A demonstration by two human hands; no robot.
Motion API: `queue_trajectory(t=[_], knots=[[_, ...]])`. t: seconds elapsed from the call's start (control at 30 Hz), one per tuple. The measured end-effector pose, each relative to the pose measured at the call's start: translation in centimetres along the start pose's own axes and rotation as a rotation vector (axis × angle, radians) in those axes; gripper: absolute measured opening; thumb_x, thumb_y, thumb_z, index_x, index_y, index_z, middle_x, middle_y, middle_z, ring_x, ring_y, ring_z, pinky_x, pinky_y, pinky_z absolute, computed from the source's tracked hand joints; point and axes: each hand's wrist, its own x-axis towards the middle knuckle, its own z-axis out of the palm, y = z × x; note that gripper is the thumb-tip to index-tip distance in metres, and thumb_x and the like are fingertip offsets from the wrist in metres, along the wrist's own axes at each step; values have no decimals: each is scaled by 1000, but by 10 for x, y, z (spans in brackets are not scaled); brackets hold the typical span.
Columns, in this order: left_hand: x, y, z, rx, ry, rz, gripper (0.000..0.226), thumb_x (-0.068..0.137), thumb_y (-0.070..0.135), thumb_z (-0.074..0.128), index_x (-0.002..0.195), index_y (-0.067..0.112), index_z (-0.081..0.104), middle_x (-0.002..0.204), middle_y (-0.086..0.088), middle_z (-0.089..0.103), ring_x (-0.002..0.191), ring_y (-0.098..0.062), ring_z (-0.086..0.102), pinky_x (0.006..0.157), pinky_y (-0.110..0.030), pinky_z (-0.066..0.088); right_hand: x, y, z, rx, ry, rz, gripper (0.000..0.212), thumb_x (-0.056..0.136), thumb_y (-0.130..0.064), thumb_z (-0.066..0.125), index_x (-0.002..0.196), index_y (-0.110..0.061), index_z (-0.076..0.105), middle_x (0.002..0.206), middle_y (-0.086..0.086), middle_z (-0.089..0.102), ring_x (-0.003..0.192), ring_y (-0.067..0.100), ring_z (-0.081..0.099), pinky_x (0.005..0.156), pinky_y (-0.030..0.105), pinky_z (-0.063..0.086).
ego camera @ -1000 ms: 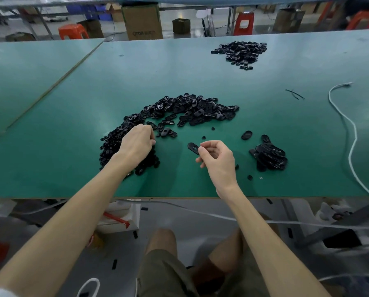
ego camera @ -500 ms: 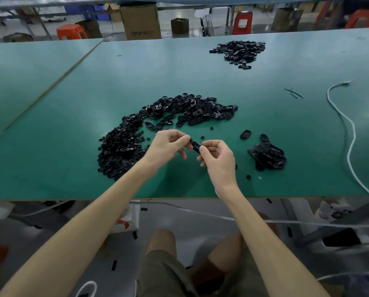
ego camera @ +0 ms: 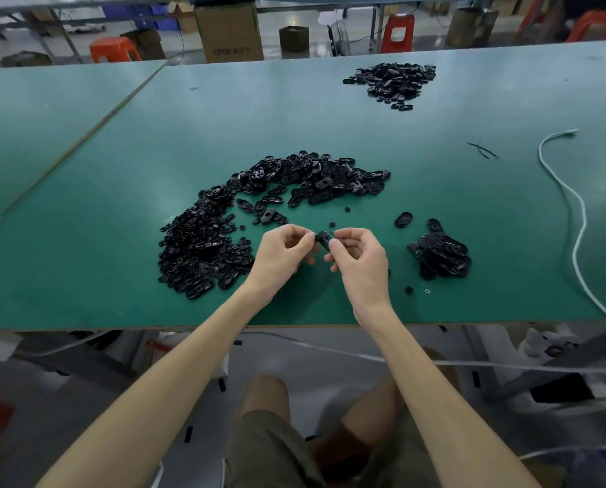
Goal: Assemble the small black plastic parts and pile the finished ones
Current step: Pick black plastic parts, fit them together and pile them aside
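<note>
A small black oval plastic part (ego camera: 323, 238) is held above the green table (ego camera: 118, 191) between both hands. My left hand (ego camera: 283, 255) pinches its left end with thumb and fingertips, and my right hand (ego camera: 359, 258) pinches its right end. A large curved heap of loose black parts (ego camera: 203, 251) spreads left of the hands and arcs behind them as a second heap of larger pieces (ego camera: 315, 177). To the right of my right hand lies a small pile of black oval parts (ego camera: 440, 255).
Another pile of black parts (ego camera: 393, 81) sits far back on the table. A white cable (ego camera: 576, 220) snakes along the right side. Single loose parts (ego camera: 403, 219) lie between the piles. The table's front edge runs just under my wrists. Boxes and orange stools stand beyond the table.
My left hand left the heap on the left, came across to my right hand and now pinches the part together with it. My right hand stayed nearly in place.
</note>
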Motion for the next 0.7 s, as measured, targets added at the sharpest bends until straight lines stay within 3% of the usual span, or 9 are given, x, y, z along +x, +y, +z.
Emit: queue_trajectory(t=[0.4,0.53,0.7], knots=[[-5,-2,2,-54,-46,74,5,94,12,74,97,9,72,75,3,74,63,-9,69,55,-10,45,0,-2,-1,16,8,-26,10,97,-5,68,104,-12,67,93,3,74,76,13,74,63,23,56],[-6,-2,1,-84,-98,113,3,92,11,75,94,13,73,80,4,78,72,-2,71,58,-8,46,-1,-3,-2,6,2,-60,15,96,-2,68,104,-14,70,95,-4,73,81,6,73,64,22,57],[-5,-2,-2,-101,-109,89,5,91,15,77,93,19,74,85,4,79,81,-4,72,58,-16,49,-2,-4,-2,-20,-29,-78,20,97,0,65,98,-20,69,90,-1,71,78,12,72,65,25,58]])
